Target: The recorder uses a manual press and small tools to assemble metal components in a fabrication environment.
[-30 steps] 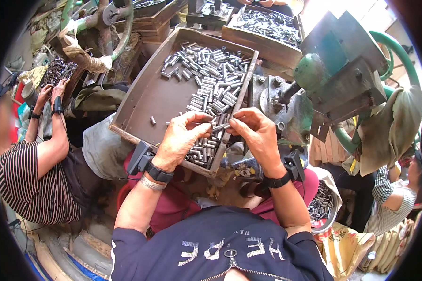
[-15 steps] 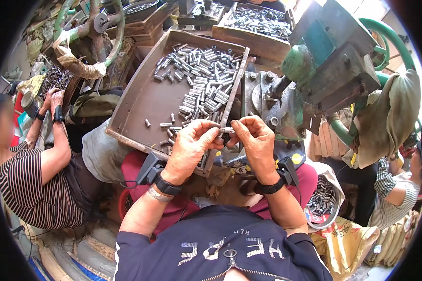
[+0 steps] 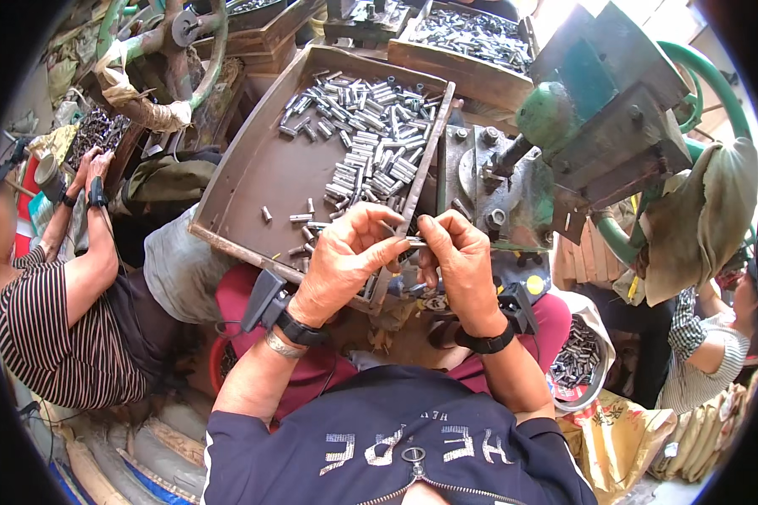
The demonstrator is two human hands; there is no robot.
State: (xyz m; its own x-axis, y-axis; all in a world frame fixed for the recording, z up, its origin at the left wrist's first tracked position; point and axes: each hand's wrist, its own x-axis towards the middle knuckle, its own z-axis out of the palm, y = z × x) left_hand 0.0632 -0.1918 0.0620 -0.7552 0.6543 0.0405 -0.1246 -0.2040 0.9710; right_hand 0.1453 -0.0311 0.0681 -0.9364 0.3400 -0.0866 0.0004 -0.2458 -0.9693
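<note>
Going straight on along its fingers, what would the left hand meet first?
Probably the small silver metal piece at its fingertips, then the bare right hand just beyond; depth there is unclear.

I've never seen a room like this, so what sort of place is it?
Probably a small metal workshop: there's a big wooden tray with lots of little metal pieces, a heavy green machine beside it, and a bucket of more metal parts.

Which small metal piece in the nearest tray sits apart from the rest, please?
The metal piece leftmost in this view of the tray; bare tray surrounds it, while the others lie close to neighbours.
</note>
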